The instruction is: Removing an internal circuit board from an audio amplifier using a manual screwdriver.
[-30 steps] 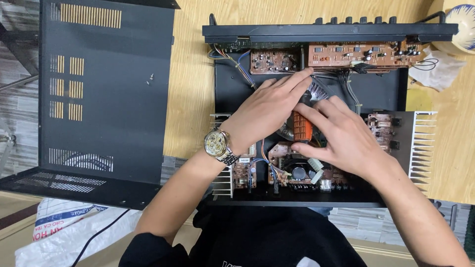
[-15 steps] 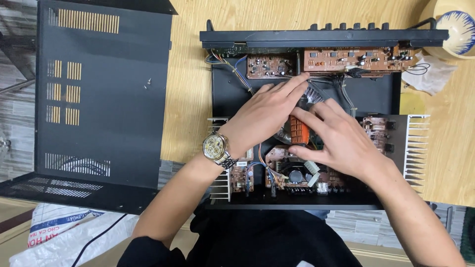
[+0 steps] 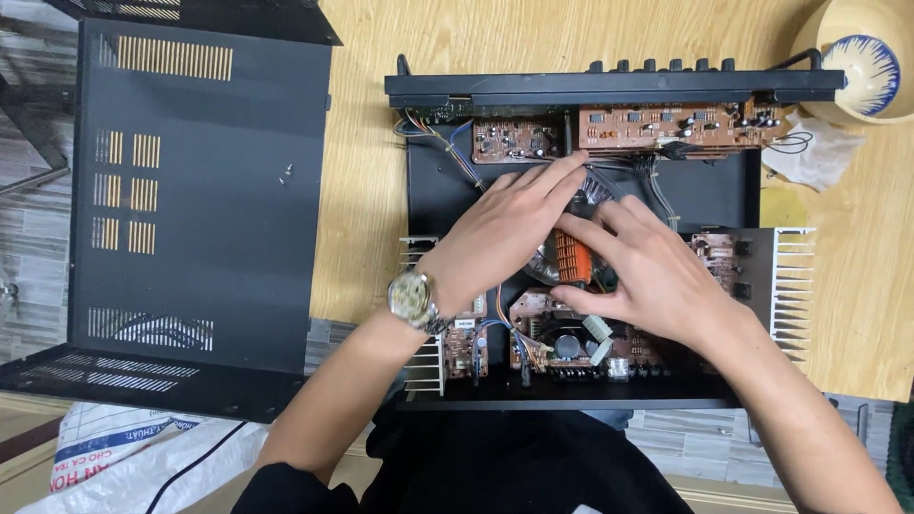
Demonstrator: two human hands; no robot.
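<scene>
Two hands: both work inside the open amplifier chassis [image 3: 709,195], lid off so the boards lie bare.
Cover: the black vented cover [image 3: 200,190] lies well left of the fingers, clear of the work.
Left hand [image 3: 500,233]: fingers stretched flat, gripping nothing, tips touching grey wiring by the brown circuit board [image 3: 681,126].
Right hand [image 3: 657,276]: fingers loosely curled; whether they pinch anything cannot be told.
Orange part [image 3: 572,257]: ribbed, blocky, between both hands' fingertips.

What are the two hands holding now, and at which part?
Cannot be told. Both the left hand and right hand rest on the orange part inside the open amplifier, hiding any grip.
</scene>
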